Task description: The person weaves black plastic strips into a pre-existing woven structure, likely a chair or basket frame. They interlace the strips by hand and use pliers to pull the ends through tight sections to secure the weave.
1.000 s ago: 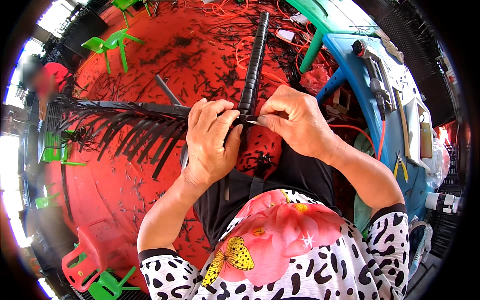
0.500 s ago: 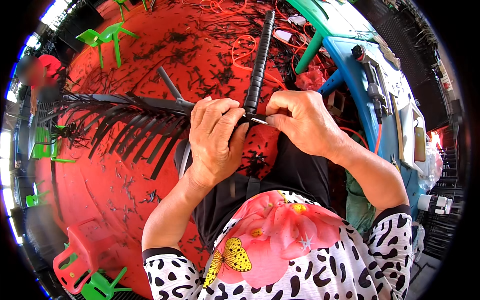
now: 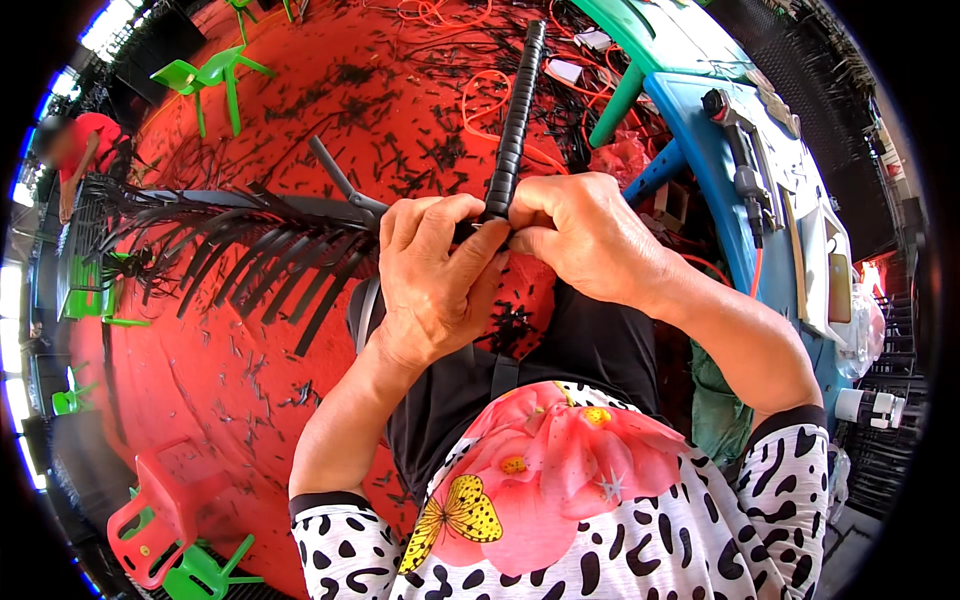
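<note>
A rod (image 3: 515, 125) wrapped tightly in flat black strip rises away from me and meets a dark frame (image 3: 300, 207) at my hands. My left hand (image 3: 435, 265) is closed round the corner of this frame, thumb and fingers pressed at the joint. Against the right side of the same joint, my right hand (image 3: 585, 235) has its thumb and forefinger pinched together. What lies in that pinch is hidden by the fingers. To the left, many loose black strips (image 3: 270, 265) hang off the frame. A bare grey bar (image 3: 337, 167) juts out beside the left hand.
Black offcuts litter the red floor (image 3: 230, 370). On the right, a blue table (image 3: 690, 120) carries a power tool (image 3: 740, 160) with an orange cord. Green chairs (image 3: 215, 75) and a red chair (image 3: 150, 520) stand leftward. A person in red (image 3: 95, 140) bends at far left.
My right hand has moved slightly left and up against the joint; the thin shiny piece seen at its fingertips is now hidden. The frame shifted slightly. The person at far left has moved.
</note>
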The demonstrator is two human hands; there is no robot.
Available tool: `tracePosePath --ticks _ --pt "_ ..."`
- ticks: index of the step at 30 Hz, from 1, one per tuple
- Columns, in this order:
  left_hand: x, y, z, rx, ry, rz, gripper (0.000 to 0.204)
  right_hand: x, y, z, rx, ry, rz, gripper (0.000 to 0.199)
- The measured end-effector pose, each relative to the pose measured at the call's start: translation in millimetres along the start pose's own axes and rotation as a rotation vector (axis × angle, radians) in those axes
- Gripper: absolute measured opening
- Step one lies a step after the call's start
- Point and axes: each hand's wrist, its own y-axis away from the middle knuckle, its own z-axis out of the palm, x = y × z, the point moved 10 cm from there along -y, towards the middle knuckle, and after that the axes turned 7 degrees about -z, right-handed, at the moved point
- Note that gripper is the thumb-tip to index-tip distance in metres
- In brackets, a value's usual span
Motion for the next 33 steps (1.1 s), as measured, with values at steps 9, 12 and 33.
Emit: tracePosePath --ticks 9,12,33 --pt "5 9 4 0.05 -0.08 0.099 0.031 25 32 -27 0.066 -0.018 -0.029 0.03" --pt "5 12 4 0.066 -0.103 0.111 0.031 25 51 -26 -0.068 0.009 0.08 0.023" --pt "7 12 6 0.065 -0.151 0.129 0.028 25 19 -9 0.135 -0.228 0.084 0.021"
